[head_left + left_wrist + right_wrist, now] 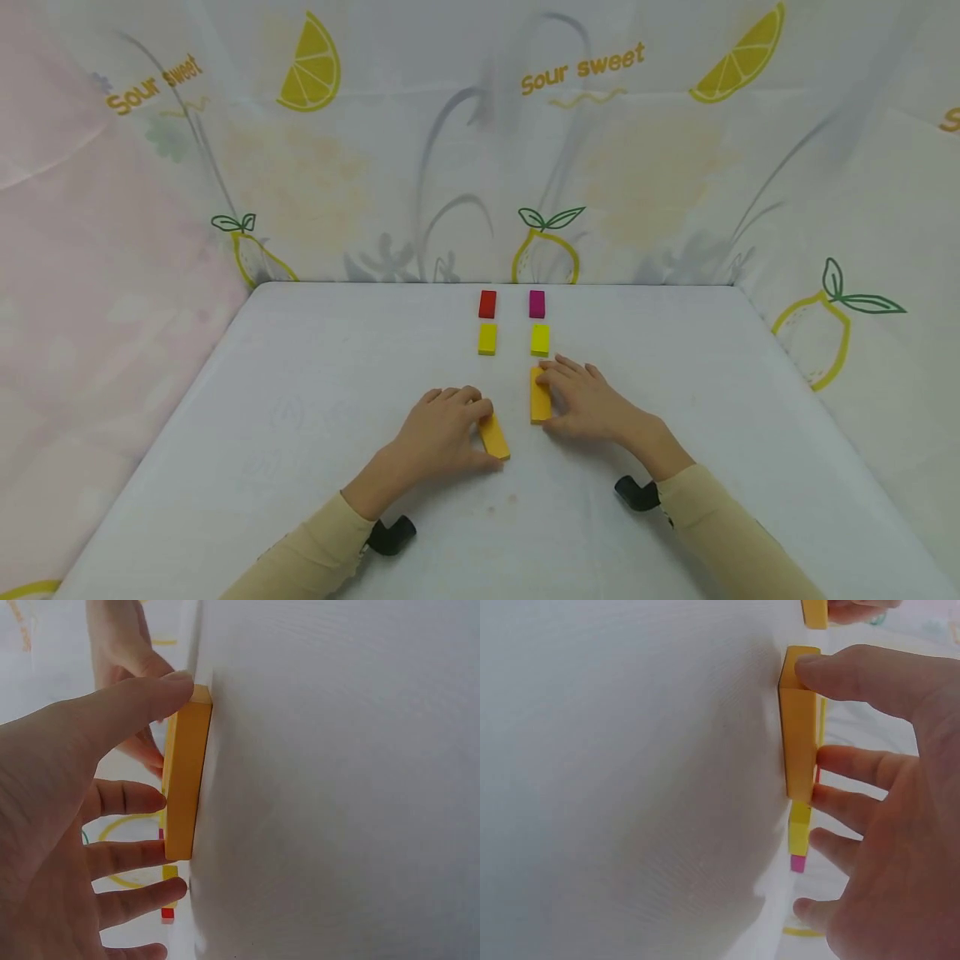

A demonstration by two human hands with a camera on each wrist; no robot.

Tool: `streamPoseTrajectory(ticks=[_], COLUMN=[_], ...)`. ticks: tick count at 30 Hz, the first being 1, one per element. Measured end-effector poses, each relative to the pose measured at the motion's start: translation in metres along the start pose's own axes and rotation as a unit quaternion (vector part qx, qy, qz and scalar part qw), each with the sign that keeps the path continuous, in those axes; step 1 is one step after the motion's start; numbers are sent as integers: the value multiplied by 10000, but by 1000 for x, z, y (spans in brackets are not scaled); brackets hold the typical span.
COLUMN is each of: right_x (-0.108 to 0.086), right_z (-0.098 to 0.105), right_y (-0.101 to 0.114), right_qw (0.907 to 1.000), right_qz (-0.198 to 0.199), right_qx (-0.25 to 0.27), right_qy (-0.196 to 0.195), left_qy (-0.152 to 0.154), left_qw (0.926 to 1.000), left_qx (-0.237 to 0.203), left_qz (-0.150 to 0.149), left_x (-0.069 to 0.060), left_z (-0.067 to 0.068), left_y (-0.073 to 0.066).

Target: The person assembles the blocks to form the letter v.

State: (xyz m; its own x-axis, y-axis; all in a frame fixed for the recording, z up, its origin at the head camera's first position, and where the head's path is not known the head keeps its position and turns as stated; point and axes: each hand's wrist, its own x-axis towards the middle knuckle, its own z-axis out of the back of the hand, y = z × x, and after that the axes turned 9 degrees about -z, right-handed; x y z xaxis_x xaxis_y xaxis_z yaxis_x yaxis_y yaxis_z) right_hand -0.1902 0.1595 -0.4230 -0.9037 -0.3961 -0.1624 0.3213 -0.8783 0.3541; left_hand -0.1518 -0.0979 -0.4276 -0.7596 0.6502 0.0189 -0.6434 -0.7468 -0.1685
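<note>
Wears a beige left sleeve [307, 550] at seven o'clock in the head view and a matching right sleeve [735, 533] between four and five. Ends both in plain cuffs [682, 482], leaving left hand [446, 429] and right hand [583, 402] bare. Carries a stubby, bent black fitting [393, 536] toward four o'clock from the left cuff [351, 510], another black fitting [636, 493] between eight and nine from the right. Shows faint creases in the cloth.

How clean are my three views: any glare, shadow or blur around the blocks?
Head: dim, flat light, soft shadows by the left hand and right hand, no obvious glare on the left orange block or right orange block; left wrist: dim too, block edges readable; right wrist: broad soft shadow on the white tabletop, block edges clear.
</note>
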Motion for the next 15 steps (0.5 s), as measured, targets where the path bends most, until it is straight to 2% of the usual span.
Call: streamPoseTrajectory(ticks=[6,10,15], right_x=[2,1,-2], right_z=[-1,-1,2], right_y=[-2,-2,2], right_qw=[9992,9980,9973], right_qz=[177,175,74], right_qx=[-159,-244,-248], right_qy=[-314,-564,-686], left_qy=[49,25,22], left_qw=[10000,9999,9999], left_qx=[-79,-119,-96], left_qz=[-17,-12,18], left_x=[0,0,-1], left_z=[2,2,1], left_y=[1,1,2])
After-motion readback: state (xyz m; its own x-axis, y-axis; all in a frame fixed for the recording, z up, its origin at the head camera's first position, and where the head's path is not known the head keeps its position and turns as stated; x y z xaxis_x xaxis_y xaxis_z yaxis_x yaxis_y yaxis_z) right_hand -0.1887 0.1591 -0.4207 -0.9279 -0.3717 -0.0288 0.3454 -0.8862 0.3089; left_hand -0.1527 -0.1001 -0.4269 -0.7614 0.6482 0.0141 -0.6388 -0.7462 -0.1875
